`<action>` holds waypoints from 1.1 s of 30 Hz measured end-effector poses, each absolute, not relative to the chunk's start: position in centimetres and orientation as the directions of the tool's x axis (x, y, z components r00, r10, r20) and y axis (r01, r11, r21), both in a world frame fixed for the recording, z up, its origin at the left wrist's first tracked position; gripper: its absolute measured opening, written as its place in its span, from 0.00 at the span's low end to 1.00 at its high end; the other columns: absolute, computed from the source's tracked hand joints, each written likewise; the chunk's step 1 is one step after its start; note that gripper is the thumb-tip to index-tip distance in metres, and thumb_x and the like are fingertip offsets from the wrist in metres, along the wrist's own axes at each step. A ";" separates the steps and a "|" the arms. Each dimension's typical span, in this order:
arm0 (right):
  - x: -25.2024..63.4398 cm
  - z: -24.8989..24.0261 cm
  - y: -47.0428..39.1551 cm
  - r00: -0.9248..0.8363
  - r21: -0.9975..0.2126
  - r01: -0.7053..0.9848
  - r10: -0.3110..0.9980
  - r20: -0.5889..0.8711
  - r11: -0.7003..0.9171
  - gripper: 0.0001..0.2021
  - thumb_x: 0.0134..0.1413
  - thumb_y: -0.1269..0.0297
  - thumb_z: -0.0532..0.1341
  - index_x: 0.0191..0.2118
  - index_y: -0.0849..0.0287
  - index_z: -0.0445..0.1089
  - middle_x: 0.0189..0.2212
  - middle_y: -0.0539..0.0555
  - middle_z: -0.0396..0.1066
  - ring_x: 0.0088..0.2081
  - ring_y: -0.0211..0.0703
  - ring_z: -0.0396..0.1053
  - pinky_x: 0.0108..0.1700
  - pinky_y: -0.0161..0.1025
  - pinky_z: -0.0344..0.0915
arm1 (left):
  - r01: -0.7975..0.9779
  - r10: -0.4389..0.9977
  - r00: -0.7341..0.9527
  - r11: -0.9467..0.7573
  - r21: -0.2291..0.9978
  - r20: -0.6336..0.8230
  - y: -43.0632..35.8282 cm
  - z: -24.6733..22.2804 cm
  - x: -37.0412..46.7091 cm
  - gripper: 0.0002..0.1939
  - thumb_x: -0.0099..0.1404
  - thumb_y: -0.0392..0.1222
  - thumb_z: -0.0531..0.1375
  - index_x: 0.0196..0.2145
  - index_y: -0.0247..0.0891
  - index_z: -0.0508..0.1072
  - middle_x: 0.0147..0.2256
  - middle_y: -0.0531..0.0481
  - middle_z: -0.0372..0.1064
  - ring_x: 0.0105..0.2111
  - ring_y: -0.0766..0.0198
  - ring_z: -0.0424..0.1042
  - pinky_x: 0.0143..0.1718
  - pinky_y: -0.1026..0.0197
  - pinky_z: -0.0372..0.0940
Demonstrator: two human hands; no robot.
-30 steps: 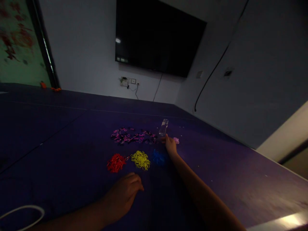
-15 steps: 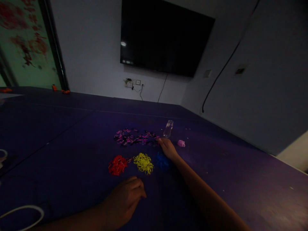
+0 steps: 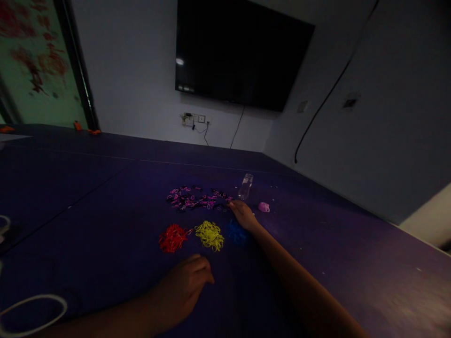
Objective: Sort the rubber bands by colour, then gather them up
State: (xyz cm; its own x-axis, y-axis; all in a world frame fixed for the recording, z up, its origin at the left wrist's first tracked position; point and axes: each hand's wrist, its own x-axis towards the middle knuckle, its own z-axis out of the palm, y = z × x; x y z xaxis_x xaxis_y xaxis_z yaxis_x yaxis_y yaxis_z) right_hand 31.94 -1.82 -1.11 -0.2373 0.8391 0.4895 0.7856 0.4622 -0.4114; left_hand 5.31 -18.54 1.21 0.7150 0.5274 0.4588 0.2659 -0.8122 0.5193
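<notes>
My right hand [image 3: 243, 214] reaches forward to the right end of a scattered spread of pink and black rubber bands [image 3: 192, 201]. Its fingers are pressed together among the bands; what they pinch, if anything, is too small to make out. Under and beside its wrist lies a pile of blue rubber bands [image 3: 237, 232], partly covered. My left hand [image 3: 188, 286] rests on the table with its fingers curled in, nothing visible in them. Just beyond it are a yellow rubber band pile [image 3: 210, 235] and a red rubber band pile [image 3: 172, 238].
A clear bottle [image 3: 245, 186] lies past my right hand, with a small pink object [image 3: 264, 207] to its right. A white loop [image 3: 35, 300] sits at the lower left of the purple tabletop [image 3: 105, 202]. A dark screen [image 3: 243, 51] hangs on the far wall.
The view has tilted very slightly, so everything sits a little higher. My right hand stays at the edge of the pink and black bands, with its fingers shifting slightly. My left hand is still.
</notes>
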 end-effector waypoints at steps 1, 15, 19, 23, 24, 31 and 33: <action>31.9 -1.1 -1.8 -0.237 -0.411 0.787 0.840 0.487 0.461 0.27 0.61 0.48 0.41 0.42 0.58 0.72 0.42 0.59 0.73 0.47 0.48 0.68 0.49 0.45 0.62 | 0.255 0.531 0.706 -0.808 0.531 0.469 -18.5 1.1 5.3 0.16 0.59 0.20 0.49 0.37 0.37 0.69 0.35 0.49 0.67 0.36 0.64 0.65 0.37 0.63 0.62; 31.4 -0.1 -2.4 -0.171 -0.542 0.695 0.840 0.514 0.473 0.25 0.61 0.49 0.43 0.47 0.59 0.70 0.48 0.59 0.70 0.51 0.47 0.65 0.55 0.47 0.59 | 0.293 0.656 0.615 -0.705 0.646 0.438 -18.2 0.9 5.3 0.11 0.61 0.26 0.53 0.35 0.38 0.71 0.39 0.50 0.69 0.39 0.65 0.68 0.41 0.62 0.65; 31.4 -0.1 -2.4 -0.149 -0.547 0.697 0.839 0.523 0.464 0.25 0.61 0.50 0.43 0.49 0.59 0.69 0.48 0.59 0.70 0.52 0.48 0.65 0.56 0.48 0.57 | 0.289 0.656 0.579 -0.720 0.631 0.484 -18.5 1.4 5.2 0.09 0.62 0.29 0.54 0.36 0.38 0.71 0.39 0.48 0.68 0.39 0.64 0.68 0.41 0.60 0.65; 31.5 -0.3 -2.3 -0.183 -0.509 0.724 0.841 0.509 0.465 0.23 0.61 0.52 0.44 0.47 0.58 0.70 0.49 0.59 0.69 0.51 0.47 0.65 0.55 0.47 0.59 | 0.347 0.672 0.536 -0.728 0.591 0.512 -19.0 2.1 5.2 0.08 0.62 0.31 0.53 0.35 0.38 0.70 0.32 0.49 0.67 0.33 0.63 0.67 0.34 0.61 0.64; 31.5 -0.3 -2.3 -0.200 -0.489 0.736 0.841 0.503 0.468 0.23 0.61 0.52 0.44 0.46 0.58 0.71 0.49 0.59 0.68 0.51 0.47 0.65 0.55 0.47 0.59 | 0.368 0.679 0.529 -0.724 0.583 0.509 -19.1 2.3 5.2 0.08 0.61 0.31 0.52 0.33 0.38 0.69 0.31 0.49 0.66 0.32 0.63 0.67 0.32 0.62 0.63; 31.5 -0.5 -2.2 -0.271 -0.349 0.825 0.853 0.447 0.445 0.22 0.61 0.54 0.46 0.43 0.58 0.74 0.50 0.59 0.68 0.53 0.48 0.63 0.54 0.47 0.59 | 0.368 0.678 0.586 -0.711 0.599 0.444 -19.6 2.6 5.2 0.11 0.57 0.26 0.49 0.33 0.38 0.66 0.30 0.50 0.64 0.28 0.66 0.64 0.27 0.65 0.60; 31.5 -0.5 -2.2 -0.289 -0.321 0.834 0.851 0.438 0.448 0.21 0.61 0.55 0.46 0.43 0.57 0.73 0.50 0.58 0.68 0.53 0.48 0.63 0.54 0.47 0.59 | 0.332 0.664 0.605 -0.712 0.619 0.439 -19.6 2.6 5.2 0.12 0.58 0.25 0.49 0.35 0.38 0.66 0.32 0.49 0.65 0.31 0.65 0.65 0.30 0.64 0.61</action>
